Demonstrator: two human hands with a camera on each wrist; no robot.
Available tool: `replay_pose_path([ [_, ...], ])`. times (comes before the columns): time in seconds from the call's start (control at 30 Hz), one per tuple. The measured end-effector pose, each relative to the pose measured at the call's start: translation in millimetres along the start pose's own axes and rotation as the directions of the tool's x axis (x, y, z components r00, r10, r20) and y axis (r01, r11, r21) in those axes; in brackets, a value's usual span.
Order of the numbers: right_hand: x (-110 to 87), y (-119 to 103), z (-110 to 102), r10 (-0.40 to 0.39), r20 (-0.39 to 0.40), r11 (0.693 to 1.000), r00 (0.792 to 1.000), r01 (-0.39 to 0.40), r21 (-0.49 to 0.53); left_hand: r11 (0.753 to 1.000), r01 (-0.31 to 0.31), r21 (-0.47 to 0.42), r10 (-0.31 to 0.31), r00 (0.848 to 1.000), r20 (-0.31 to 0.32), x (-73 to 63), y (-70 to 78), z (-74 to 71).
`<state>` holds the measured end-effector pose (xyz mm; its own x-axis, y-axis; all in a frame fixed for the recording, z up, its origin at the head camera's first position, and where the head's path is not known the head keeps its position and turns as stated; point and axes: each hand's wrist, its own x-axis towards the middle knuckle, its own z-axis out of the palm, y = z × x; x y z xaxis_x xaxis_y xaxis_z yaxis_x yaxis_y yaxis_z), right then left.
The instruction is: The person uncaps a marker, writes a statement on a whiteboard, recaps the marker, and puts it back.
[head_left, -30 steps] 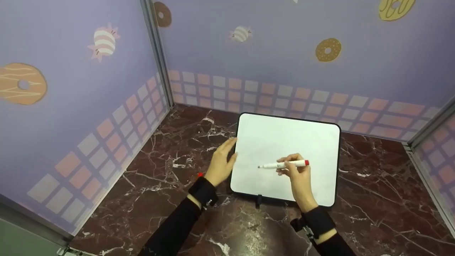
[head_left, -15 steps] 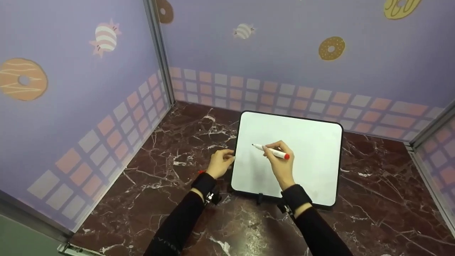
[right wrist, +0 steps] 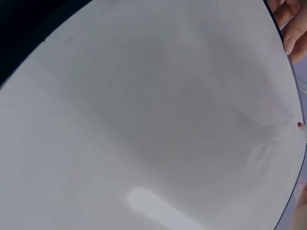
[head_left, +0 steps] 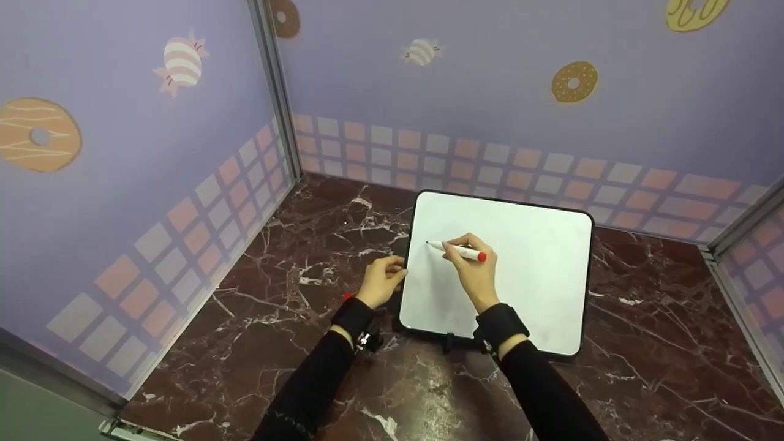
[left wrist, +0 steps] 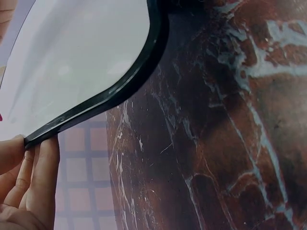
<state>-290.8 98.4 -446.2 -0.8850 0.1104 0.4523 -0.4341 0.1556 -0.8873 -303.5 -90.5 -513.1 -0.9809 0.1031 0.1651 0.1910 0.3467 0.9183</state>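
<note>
A blank whiteboard point(head_left: 527, 269) with a black rim stands tilted on a small stand on the marble table. My right hand point(head_left: 470, 269) pinches a white marker with a red end cap point(head_left: 458, 250), its tip at the board's upper left area. My left hand point(head_left: 383, 278) grips the board's left edge; the left wrist view shows its fingers point(left wrist: 33, 172) against the black rim point(left wrist: 120, 86). The right wrist view is filled by the white board surface point(right wrist: 144, 124), with the marker's red tip point(right wrist: 300, 125) at the right edge.
Dark red marble tabletop point(head_left: 306, 343) spreads around the board. Purple walls with doughnut and candy prints point(head_left: 184, 122) close in the left, back and right. A small red object point(head_left: 347, 296) lies just left of my left wrist.
My right hand moved the marker from the board's middle up and left to its upper left area. My left hand went from open beside the edge to gripping it.
</note>
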Motion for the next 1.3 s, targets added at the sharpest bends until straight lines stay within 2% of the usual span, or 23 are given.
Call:
replay_pose_path([
  [0.2,0.5,0,0,-0.001,0.029,1.0,1.0,0.002,-0.025,0.999,-0.028,0.027,0.029,0.999,-0.023,-0.8,-0.2,1.6],
  [0.33,-4.5,0,-2,0.012,0.078,0.999,0.997,-0.008,-0.049,0.998,-0.052,0.043,0.054,0.998,-0.032,-0.3,-1.3,1.5],
  [0.5,-10.0,-1,-4,0.024,0.13,0.997,0.991,-0.014,-0.079,0.998,-0.045,0.045,0.047,0.998,-0.035,1.1,-1.4,1.3],
  [0.73,-10.8,0,-4,-0.003,0.024,1.0,1.0,0.003,-0.016,0.998,-0.056,0.035,0.057,0.998,-0.029,1.3,-2.8,1.6],
  [0.93,-12.8,2,-4,-0.007,0.018,0.999,1.0,0.008,-0.037,0.997,-0.066,0.041,0.067,0.997,-0.038,0.0,-2.8,3.1],
  [1.1,-12.3,1,-8,-0.043,-0.034,0.997,0.999,0.04,-0.067,0.998,-0.05,0.037,0.052,0.998,-0.035,0.7,-2.5,3.8],
  [1.3,-8.7,2,-12,-0.042,-0.066,0.998,0.997,0.039,-0.054,0.998,-0.052,0.033,0.053,0.998,-0.04,2.0,-3.9,3.2],
])
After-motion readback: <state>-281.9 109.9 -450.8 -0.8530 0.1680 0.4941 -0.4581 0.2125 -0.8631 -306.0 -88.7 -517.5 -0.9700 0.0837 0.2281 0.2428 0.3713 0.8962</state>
